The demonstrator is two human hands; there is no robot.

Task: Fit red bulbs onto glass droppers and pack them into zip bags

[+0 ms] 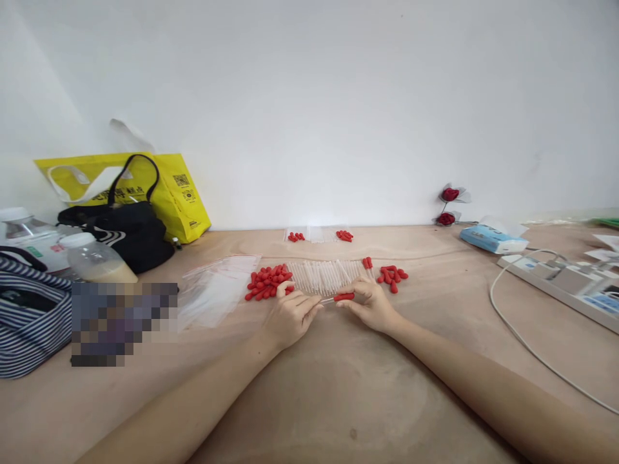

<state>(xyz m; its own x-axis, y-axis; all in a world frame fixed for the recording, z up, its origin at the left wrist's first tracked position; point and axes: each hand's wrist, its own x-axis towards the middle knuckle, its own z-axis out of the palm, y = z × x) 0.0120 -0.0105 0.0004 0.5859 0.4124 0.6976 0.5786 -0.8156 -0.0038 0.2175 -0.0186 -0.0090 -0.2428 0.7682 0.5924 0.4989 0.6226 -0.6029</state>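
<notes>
Centrally, the wooden tabletop (353, 393) is supporting the whole layout, with the yellow bag (191, 203) standing at the left rear. Clear plastic bags (215, 293) are lying flat left of the parts and are showing no visible contents. The row of thin clear tubes (322, 277) is lying side by side just beyond the hands; most of its tubes are showing no red piece, so the fitted share is appearing small. Behind it, a flat clear packet (316, 234) is holding pale slender parts between two red clusters, which is suggesting a portion already grouped; the joints inside are not resolving clearly. The left hand (289, 317) is pinching the bare end of a single clear tube (327, 301) between thumb and fingers. The right hand (371, 304) is closing its thumb and fingers on the red bulb (344, 296) at the other end of that tube, which is lying roughly crosswise between the hands, in front of the row. Whether the bulb is seating fully cannot be told. The larger red heap (269, 282) is remaining available at the row's left; the smaller red heap (393, 276) is lying at its right, its attachment state unclear. Finally, two red bulbs (368, 263) are sitting at the far ends of the rightmost tubes, apparently fitted.
</notes>
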